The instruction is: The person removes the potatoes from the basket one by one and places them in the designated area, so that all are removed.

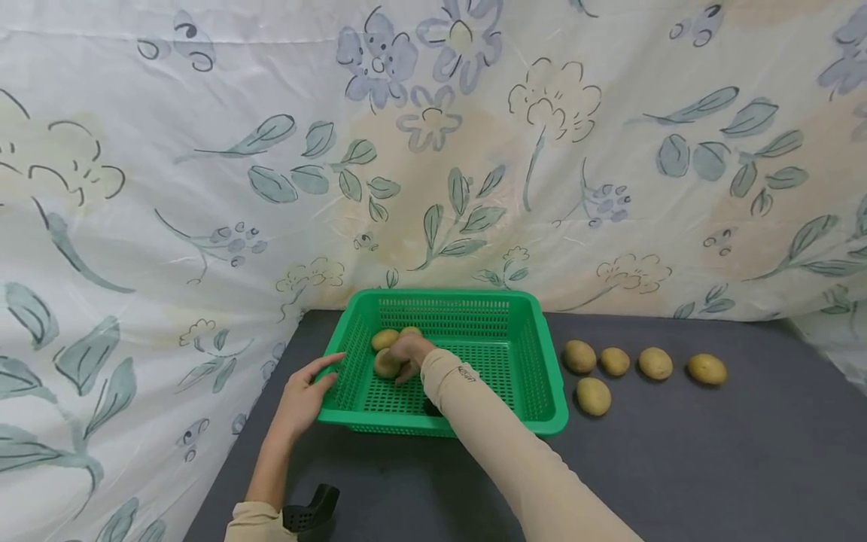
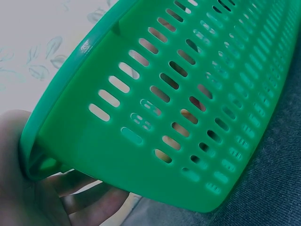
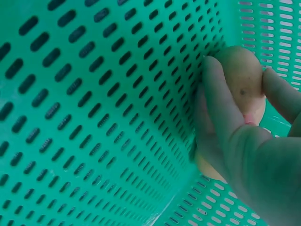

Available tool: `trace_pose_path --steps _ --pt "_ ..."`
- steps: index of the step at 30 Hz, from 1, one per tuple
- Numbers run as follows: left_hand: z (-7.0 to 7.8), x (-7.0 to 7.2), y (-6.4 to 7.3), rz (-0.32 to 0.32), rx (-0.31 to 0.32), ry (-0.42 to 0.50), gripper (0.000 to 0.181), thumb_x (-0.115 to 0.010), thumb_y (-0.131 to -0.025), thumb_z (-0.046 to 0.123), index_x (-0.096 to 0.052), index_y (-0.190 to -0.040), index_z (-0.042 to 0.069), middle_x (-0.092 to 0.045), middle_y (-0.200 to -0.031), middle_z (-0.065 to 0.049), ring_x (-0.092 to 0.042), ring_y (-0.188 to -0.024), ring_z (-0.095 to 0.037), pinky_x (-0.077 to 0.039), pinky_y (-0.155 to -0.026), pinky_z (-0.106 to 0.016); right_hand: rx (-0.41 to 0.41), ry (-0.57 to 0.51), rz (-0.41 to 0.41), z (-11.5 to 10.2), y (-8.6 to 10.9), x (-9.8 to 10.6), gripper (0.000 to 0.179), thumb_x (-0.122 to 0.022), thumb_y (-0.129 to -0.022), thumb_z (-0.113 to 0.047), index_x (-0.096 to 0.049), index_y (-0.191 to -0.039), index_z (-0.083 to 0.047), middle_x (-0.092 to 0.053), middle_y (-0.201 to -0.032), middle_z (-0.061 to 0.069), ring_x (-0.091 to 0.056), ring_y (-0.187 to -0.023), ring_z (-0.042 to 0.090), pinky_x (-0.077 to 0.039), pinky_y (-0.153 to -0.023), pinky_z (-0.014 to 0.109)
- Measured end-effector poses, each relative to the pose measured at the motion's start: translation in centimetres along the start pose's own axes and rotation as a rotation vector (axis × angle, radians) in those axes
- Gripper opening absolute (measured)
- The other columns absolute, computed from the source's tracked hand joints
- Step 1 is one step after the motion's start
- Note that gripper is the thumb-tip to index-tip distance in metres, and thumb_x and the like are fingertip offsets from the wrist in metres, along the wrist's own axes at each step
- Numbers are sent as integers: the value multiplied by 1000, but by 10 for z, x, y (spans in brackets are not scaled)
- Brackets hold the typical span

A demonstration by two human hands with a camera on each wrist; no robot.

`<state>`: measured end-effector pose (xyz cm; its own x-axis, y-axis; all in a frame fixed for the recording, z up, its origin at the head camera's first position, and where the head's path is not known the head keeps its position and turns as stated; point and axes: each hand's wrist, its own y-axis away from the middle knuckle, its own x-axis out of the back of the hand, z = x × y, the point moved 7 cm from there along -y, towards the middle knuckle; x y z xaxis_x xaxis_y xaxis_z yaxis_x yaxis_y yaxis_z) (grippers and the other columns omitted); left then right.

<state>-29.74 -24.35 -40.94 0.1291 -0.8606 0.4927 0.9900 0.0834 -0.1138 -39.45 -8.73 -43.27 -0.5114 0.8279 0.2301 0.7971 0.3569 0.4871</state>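
A green plastic basket (image 1: 535, 354) with slotted walls stands on the table. My left hand (image 1: 302, 399) grips its left rim, with thumb and fingers on either side of the wall; in the left wrist view the fingers (image 2: 96, 207) curl beneath the rim. Inside the basket, my right hand (image 1: 411, 354) holds a potato (image 1: 386, 364) low near the left side. The right wrist view shows thumb and fingers around that potato (image 3: 241, 77). Two more potatoes sit beside it, one at the left (image 1: 384, 339) and one partly hidden behind the hand (image 1: 410, 330).
Right of the basket, several loose potatoes lie on the dark table (image 1: 677, 467), among them one nearer the front (image 1: 593, 397) and one farthest right (image 1: 707, 369). A floral cloth (image 1: 433, 203) hangs behind the table and along its left side.
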Motion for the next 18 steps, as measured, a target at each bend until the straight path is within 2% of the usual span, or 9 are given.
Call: trace_pose_path --steps 7,13,16,18 --pt "1 0 1 -4 -2 16 37 -48 -101 12 -52 -138 10 -38 -146 -18 -35 -132 -35 -34 -99 -53 38 -8 20 -2 1 1 51 -60 -92 1 -37 -136 14 -43 -132 29 -51 -115 42 -52 -85 40" --pt "1 -2 -1 -16 -6 26 37 -48 -101 12 -52 -138 10 -38 -146 -18 -33 -133 -35 -34 -100 -54 43 -50 56 -3 0 6 44 -60 -93 -1 -43 -131 13 -48 -119 26 -54 -111 41 -53 -83 40" --pt "1 -1 -1 -12 -6 23 37 -48 -101 12 -52 -138 10 -38 -146 -18 -32 -134 -35 -33 -101 -54 60 -58 36 -6 2 8 43 -59 -93 -1 -44 -131 12 -51 -115 25 -55 -108 40 -52 -84 41" --pt "0 -1 -1 -11 -5 22 37 -48 -101 12 -52 -138 10 -38 -146 -18 -31 -134 -36 -31 -102 -55 68 -82 11 -8 2 11 46 -59 -93 -1 -42 -134 11 -50 -119 26 -55 -109 40 -52 -85 42"
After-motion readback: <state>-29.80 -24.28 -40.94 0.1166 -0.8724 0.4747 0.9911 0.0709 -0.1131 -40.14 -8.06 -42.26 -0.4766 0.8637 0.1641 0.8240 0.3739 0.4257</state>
